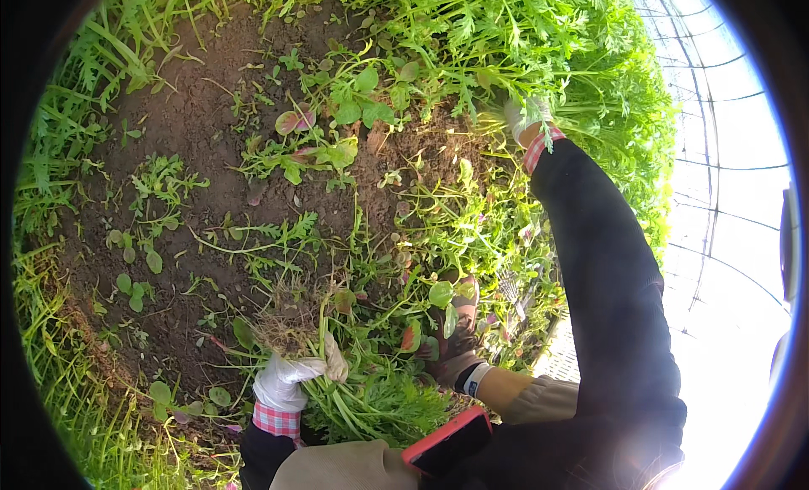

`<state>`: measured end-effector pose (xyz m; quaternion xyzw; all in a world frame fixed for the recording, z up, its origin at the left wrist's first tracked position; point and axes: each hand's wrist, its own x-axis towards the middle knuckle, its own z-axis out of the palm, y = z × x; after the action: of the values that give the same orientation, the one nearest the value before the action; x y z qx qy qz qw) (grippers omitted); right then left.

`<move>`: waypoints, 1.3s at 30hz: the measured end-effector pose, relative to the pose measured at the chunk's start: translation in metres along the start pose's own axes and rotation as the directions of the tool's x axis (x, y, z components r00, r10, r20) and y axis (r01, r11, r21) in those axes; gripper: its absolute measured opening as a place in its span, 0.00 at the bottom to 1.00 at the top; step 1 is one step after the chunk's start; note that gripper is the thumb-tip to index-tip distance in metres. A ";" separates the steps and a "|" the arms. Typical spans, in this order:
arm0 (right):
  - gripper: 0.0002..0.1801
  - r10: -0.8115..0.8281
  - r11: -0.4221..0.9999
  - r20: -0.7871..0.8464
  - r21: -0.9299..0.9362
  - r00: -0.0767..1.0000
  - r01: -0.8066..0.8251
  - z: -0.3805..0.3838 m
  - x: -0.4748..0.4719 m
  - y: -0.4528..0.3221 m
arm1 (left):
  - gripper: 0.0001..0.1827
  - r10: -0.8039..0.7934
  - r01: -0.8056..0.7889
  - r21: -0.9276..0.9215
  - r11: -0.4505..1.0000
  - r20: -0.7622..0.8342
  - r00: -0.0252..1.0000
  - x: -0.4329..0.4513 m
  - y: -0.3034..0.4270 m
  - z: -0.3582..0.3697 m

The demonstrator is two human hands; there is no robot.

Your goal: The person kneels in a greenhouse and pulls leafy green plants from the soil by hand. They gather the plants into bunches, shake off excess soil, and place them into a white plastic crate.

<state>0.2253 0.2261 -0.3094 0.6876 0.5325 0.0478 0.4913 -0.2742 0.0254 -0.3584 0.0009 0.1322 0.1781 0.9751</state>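
Note:
My left hand [294, 376], in a whitish glove with a red checked cuff, is closed around a bunch of leafy green plants [373, 395] at the lower middle. Their tangled, soil-covered roots [291, 319] stick out above the hand, and the leaves spread to its right. My right hand [529, 118], also gloved, is stretched out to the upper right, among the lower stems of dense standing feathery-leaved greens [569, 54]. Leaves partly cover it, and its fingers cannot be made out.
Brown soil [208, 130] with scattered small plants lies ahead and to the left. More greens [57, 155] line the left edge. My shoe [458, 319] stands among low plants between my arms. A red-cased phone [449, 442] rests on my lap. Bright netting [714, 142] rises at the right.

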 end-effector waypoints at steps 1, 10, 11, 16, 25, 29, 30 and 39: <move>0.20 0.004 1.000 0.015 0.022 1.000 -0.004 -0.002 -0.002 0.002 | 0.18 -0.006 0.006 -0.004 1.000 0.015 1.000 0.001 0.000 0.000; 0.17 -0.065 0.997 0.218 0.062 0.974 0.053 -0.032 -0.044 -0.008 | 0.17 0.005 -0.006 0.035 0.999 0.012 1.000 0.000 0.000 0.003; 0.15 -0.096 0.995 0.201 0.028 0.975 0.092 -0.034 -0.048 -0.014 | 0.17 0.008 -0.008 0.053 0.999 0.000 1.000 -0.002 0.000 0.004; 0.13 -0.197 0.980 0.226 0.030 0.954 0.196 -0.056 -0.089 -0.030 | 0.16 0.061 -0.063 0.079 0.995 0.027 0.998 -0.010 0.001 0.007; 0.17 -0.488 0.857 -0.191 -0.293 0.852 0.425 -0.108 -0.103 -0.074 | 0.18 0.047 -0.056 0.143 0.988 0.062 0.997 -0.013 -0.003 0.004; 0.11 -0.662 0.738 -0.537 -0.345 0.523 0.580 -0.119 -0.097 -0.099 | 0.18 0.103 -0.102 0.123 0.987 0.003 0.995 -0.017 -0.001 0.008; 0.11 -0.615 0.780 -0.567 -0.330 0.549 0.532 -0.124 -0.095 -0.101 | 0.18 0.114 -0.111 0.123 0.986 -0.016 0.993 -0.017 -0.001 0.009; 0.13 -0.399 0.831 0.022 -0.415 0.917 0.371 -0.152 -0.048 -0.097 | 0.18 0.114 -0.106 0.108 0.988 -0.075 0.991 -0.012 0.003 0.012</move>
<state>0.0485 0.2786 -0.2803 0.4455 0.6536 0.0813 0.6064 -0.2832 0.0248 -0.3431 0.0518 0.1804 0.2243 0.9563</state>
